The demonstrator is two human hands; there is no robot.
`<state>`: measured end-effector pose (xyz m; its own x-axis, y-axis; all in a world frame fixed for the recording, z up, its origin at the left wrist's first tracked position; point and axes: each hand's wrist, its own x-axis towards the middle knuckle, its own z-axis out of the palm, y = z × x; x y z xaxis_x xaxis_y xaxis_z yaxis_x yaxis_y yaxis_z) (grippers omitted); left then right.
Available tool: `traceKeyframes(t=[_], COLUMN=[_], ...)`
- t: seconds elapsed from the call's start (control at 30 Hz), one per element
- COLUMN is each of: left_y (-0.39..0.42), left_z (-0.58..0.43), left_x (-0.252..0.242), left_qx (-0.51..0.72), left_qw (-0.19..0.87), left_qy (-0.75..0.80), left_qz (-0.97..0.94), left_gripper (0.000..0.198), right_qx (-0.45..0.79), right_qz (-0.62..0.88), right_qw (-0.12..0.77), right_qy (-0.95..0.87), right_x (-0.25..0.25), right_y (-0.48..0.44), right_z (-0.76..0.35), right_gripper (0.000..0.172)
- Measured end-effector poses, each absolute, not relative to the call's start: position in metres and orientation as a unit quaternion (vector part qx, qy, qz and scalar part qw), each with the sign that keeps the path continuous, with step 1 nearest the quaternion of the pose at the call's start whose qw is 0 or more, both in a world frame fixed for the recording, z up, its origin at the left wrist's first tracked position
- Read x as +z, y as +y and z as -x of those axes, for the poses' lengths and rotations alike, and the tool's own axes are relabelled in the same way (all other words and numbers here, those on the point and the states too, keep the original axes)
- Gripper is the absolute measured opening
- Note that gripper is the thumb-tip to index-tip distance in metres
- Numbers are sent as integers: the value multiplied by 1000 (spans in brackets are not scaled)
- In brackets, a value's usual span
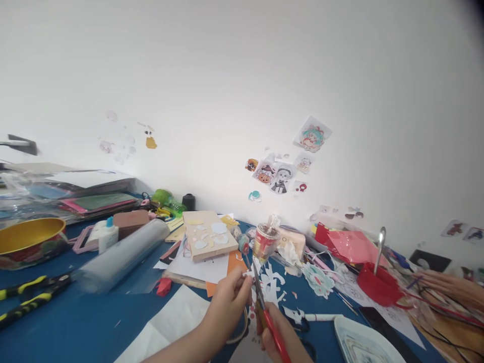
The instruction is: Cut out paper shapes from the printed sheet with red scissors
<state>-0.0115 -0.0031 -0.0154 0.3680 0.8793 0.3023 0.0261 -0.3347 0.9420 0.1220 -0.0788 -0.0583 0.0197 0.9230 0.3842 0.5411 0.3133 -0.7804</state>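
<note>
My left hand (229,297) is pinched on a small white paper cut-out (250,275) just above the blue table (83,327). My right hand (282,333) grips red-handled scissors (264,307), whose blades point up toward the paper held by the left hand. More white paper cut-outs (274,282) lie on the table just behind the hands. A white sheet (170,322) lies under my left forearm.
A clear plastic roll (121,254), glue bottle (108,234), gold bowl (28,237) and yellow-black pliers (26,297) lie left. A wooden board (208,234) and small cup (264,242) sit centre. Red paper (350,244), a red dish (378,285) and another person's hand (449,287) are right.
</note>
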Motion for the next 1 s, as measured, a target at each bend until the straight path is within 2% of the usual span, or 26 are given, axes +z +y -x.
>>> traceKeyframes(t=[0.47, 0.67, 1.0], left_y=[2, 1, -2], left_z=[12, 15, 12], left_x=[-17, -14, -14], left_qx=[460, 451, 465], left_qw=[452, 426, 487], left_qy=[342, 355, 314], left_qz=[-683, -699, -669], left_gripper=[28, 28, 28], right_qx=[203, 208, 271], right_qz=[587, 588, 554], right_qw=[455, 456, 440], right_qy=[-638, -634, -652], right_x=[-46, -47, -47], right_y=[-87, -88, -74], right_z=[-113, -114, -117], right_gripper=[62, 56, 44])
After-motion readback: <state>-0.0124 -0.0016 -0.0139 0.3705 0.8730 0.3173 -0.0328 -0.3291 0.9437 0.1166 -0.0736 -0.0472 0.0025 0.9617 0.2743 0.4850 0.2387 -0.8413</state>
